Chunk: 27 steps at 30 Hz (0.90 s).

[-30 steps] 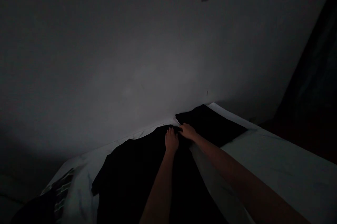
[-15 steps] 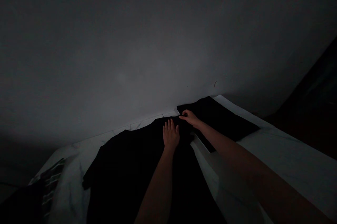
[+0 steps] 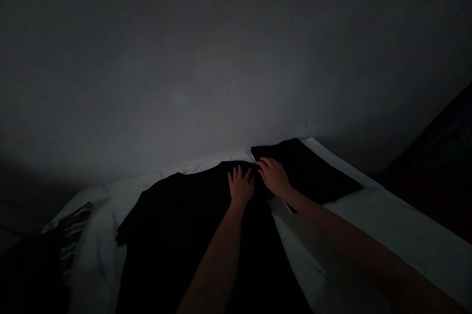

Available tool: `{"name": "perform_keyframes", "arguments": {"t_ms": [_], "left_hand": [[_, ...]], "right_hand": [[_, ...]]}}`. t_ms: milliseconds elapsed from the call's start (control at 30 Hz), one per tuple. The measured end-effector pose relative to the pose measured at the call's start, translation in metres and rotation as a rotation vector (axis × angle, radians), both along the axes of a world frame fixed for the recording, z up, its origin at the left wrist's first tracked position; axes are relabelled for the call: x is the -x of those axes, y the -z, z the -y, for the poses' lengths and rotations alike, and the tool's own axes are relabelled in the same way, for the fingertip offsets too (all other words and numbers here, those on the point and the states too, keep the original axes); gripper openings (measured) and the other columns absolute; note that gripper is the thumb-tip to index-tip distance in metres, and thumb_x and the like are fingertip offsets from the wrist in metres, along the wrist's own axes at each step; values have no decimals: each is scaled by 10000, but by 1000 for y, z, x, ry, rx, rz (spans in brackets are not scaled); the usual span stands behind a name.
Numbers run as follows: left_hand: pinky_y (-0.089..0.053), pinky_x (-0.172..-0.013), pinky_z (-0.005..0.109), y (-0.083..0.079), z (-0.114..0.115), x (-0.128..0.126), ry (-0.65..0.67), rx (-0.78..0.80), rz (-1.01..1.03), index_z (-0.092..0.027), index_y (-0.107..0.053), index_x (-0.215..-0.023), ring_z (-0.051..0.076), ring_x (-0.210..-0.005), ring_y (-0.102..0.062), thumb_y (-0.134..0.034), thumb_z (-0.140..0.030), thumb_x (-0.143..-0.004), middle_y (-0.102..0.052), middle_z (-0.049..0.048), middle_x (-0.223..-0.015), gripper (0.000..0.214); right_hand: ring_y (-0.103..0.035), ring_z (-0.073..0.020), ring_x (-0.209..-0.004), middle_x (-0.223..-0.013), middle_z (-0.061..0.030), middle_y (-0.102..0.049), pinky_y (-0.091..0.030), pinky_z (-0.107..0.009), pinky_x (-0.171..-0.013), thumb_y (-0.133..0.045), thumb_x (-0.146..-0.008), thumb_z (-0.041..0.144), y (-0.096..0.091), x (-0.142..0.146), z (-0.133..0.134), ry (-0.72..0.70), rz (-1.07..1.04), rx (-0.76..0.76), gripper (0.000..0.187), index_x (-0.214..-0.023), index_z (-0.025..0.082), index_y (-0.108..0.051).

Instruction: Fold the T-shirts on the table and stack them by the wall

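Observation:
A black T-shirt lies spread out on a pale marble-patterned surface. My left hand lies on the shirt near its right shoulder, palm down with the fingers spread. To the right of it, my right hand rests over the shirt's right sleeve, its fingers stretched toward the left and slightly bent, with no grip showing. Just beyond that hand is a flat black folded cloth on a white sheet or board. Dim light hides the shirt's folds and seams.
A plain grey wall rises behind the surface. At the lower left lies dark cloth with a striped or checked piece. The white sheet shows along the black cloth's far edge. Beyond the surface's right edge it is dark.
My right hand has come out of a pinch at the sleeve edge and now lies flatter on it. My left fingers have spread wider. The view has shifted slightly.

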<state>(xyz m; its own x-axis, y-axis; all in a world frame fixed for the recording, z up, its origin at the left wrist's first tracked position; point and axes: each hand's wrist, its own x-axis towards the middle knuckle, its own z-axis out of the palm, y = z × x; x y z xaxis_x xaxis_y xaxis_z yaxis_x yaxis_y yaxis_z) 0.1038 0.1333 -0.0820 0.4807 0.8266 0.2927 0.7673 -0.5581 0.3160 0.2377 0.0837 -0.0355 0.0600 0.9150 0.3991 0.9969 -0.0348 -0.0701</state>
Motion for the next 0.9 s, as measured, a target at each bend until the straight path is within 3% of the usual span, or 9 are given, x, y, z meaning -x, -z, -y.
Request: {"name": "perform_keyframes", "arguments": {"t_ms": [100,233,333,433,533,633,700,767,900], "left_hand": [[-192,-1208,584,0,7,2,11,38,53,-246,-480,-1485,367,-1480,-281,-388,-394,-1008,-347,141,-1593,508],[-210,-1225,530,-2,4,0,-3,156,190,-197,-477,-1472,292,-1472,-323,-400,-336,-1004,-415,127,-1559,494],[-261,-1216,501,-14,-5,4,-1,313,362,-201,-569,-1382,268,-1421,-413,-534,-281,-943,-554,90,-1456,448],[-473,-1067,326,-39,-13,30,-58,386,477,-193,-635,-1287,186,-1202,-623,-564,-199,-914,-693,56,-1271,380],[-506,-928,197,-64,-25,95,-155,311,543,-176,-610,-1303,122,-1086,-660,-485,-153,-948,-704,57,-1232,377],[-442,-1019,253,-73,-42,194,-347,226,556,-163,-570,-1326,151,-1198,-586,-358,-87,-968,-639,101,-1317,423],[-417,-1053,348,-67,-52,262,-497,227,514,-99,-537,-1337,213,-1239,-552,-346,-53,-956,-593,177,-1350,429],[-417,-1045,388,-53,-59,316,-581,270,450,-57,-565,-1279,261,-1219,-558,-474,-51,-915,-605,203,-1310,375],[-500,-958,399,-21,-69,370,-570,368,354,-88,-631,-1160,254,-1090,-623,-684,-185,-873,-666,131,-1167,308]], "right_hand": [[-443,-251,-1376,-1470,-96,-535,-354,-472,-1130,-353,-948,219,39,5,38,-286,155,36,467,-1365,205,-563],[-543,-318,-1296,-1324,-130,-655,-382,-597,-1081,-333,-913,249,74,-34,58,-316,251,52,464,-1243,229,-659],[-601,-392,-1202,-1198,-153,-715,-410,-680,-1005,-383,-860,255,63,-38,36,-332,336,43,409,-1088,254,-723],[-621,-389,-1173,-1164,-175,-722,-446,-643,-997,-383,-858,223,33,12,8,-362,306,10,412,-1091,231,-723],[-652,-316,-1149,-1192,-159,-712,-502,-508,-1001,-328,-905,193,10,95,-18,-435,145,72,448,-1161,201,-695],[-613,-267,-1228,-1314,-136,-657,-463,-444,-1071,-326,-947,189,7,184,-43,-520,-24,188,451,-1269,184,-642],[-561,-246,-1297,-1374,-136,-617,-410,-421,-1121,-350,-955,166,15,238,-60,-546,-41,271,448,-1323,161,-606],[-518,-230,-1341,-1414,-163,-579,-378,-372,-1142,-357,-966,157,27,281,-78,-542,-26,313,448,-1353,107,-578],[-445,-257,-1399,-1479,-245,-482,-353,-372,-1146,-357,-989,174,52,327,-112,-476,11,340,456,-1379,16,-533]]}}
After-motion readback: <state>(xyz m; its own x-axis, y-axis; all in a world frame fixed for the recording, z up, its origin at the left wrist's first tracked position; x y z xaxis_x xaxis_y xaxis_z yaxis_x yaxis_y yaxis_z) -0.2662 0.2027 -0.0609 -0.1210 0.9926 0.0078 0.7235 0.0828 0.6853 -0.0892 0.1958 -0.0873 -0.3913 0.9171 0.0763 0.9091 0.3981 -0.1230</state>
